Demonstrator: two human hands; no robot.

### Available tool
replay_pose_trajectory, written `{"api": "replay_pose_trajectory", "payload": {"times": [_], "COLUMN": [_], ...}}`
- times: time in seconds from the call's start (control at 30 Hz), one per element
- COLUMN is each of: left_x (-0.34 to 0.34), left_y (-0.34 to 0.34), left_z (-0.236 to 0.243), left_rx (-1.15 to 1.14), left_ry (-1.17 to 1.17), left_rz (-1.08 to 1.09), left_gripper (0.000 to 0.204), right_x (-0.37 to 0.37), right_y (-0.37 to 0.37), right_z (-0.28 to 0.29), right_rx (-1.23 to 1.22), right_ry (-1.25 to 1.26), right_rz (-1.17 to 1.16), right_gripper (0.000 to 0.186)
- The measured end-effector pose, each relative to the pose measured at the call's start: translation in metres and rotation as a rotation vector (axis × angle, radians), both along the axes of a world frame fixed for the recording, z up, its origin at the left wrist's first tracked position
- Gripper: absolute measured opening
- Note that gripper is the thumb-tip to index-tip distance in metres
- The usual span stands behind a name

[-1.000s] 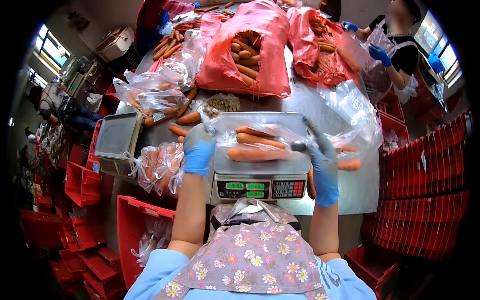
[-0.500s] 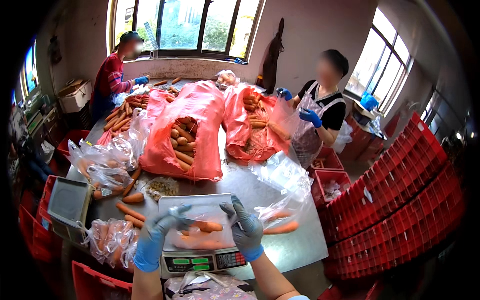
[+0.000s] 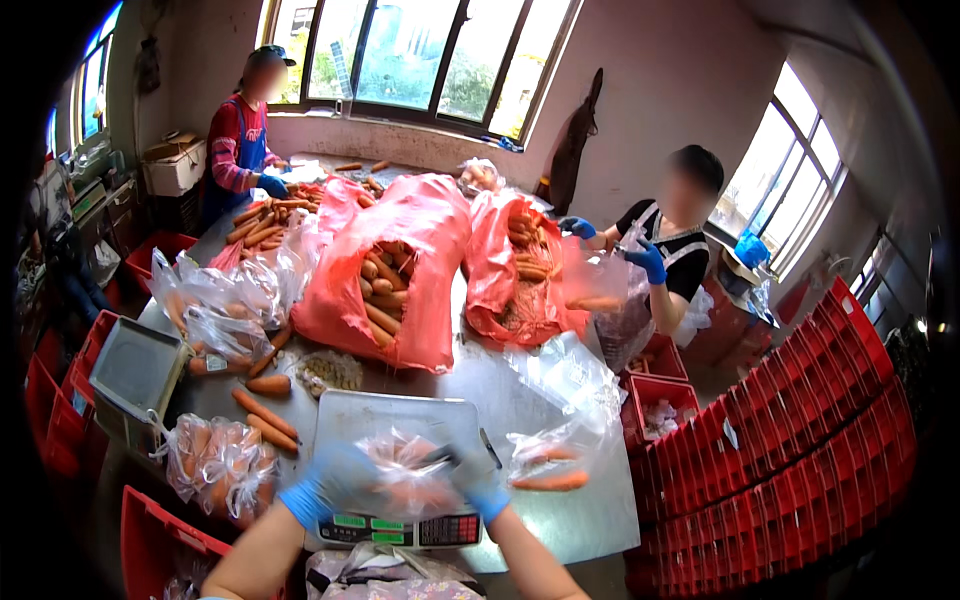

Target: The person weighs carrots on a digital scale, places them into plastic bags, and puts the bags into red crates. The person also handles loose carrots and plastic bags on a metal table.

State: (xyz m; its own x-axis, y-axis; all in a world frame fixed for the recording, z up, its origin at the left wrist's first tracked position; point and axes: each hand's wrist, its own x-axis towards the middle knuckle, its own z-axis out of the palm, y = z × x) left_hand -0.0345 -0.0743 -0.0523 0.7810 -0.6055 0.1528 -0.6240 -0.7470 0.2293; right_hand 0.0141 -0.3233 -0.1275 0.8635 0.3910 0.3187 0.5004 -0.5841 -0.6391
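A clear plastic bag of carrots (image 3: 408, 478) is gathered up over the steel tray of a weighing scale (image 3: 345, 412). My left hand (image 3: 342, 482), in a blue-grey glove, grips the bag's left side. On its other side my gloved right hand (image 3: 468, 472) closes on the bunched plastic, with dark fingertips near the gathered top. Motion blurs both hands, so single fingers are hard to make out. Below the tray, the scale's green displays and keypad show in part.
Torn red sacks of carrots (image 3: 425, 330) fill the middle of the metal table. Bagged carrots (image 3: 215, 462) lie left, clear bags (image 3: 570, 380) right. Stacked red crates (image 3: 770, 430) stand at the right. Two gloved people work across the table. A second scale (image 3: 138, 365) sits left.
My hands have come closer together on the bag, which lay flatter on the tray and is now bunched. The view has tilted. The person at right has raised a bag with carrots inside.
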Motion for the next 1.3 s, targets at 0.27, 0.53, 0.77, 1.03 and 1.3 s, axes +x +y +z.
{"api": "replay_pose_trajectory", "payload": {"times": [0.27,0.53,0.77,1.03,1.3], "left_x": [-0.005,-0.011,-0.016,-0.003,-0.009], "left_y": [0.030,0.016,-0.026,0.022,-0.019], "left_z": [-0.065,-0.053,-0.012,-0.042,-0.038], "left_rx": [-0.491,-0.983,-1.298,0.010,-0.479], "left_ry": [-0.071,0.443,0.518,0.014,-0.268], "left_rz": [0.278,-0.198,0.275,-0.044,0.329], "left_gripper": [0.019,0.009,0.032,0.023,0.046], "right_x": [0.009,0.029,-0.004,0.029,-0.001], "right_y": [0.001,0.010,0.042,-0.032,0.025], "right_z": [-0.001,-0.038,0.059,-0.032,0.000], "right_rx": [1.092,1.129,0.779,0.048,0.536], "right_ry": [1.040,0.665,0.654,0.248,0.317], "right_rz": [0.327,0.013,0.269,-0.176,-0.209], "right_gripper": [0.055,0.062,0.070,0.043,0.031]}}
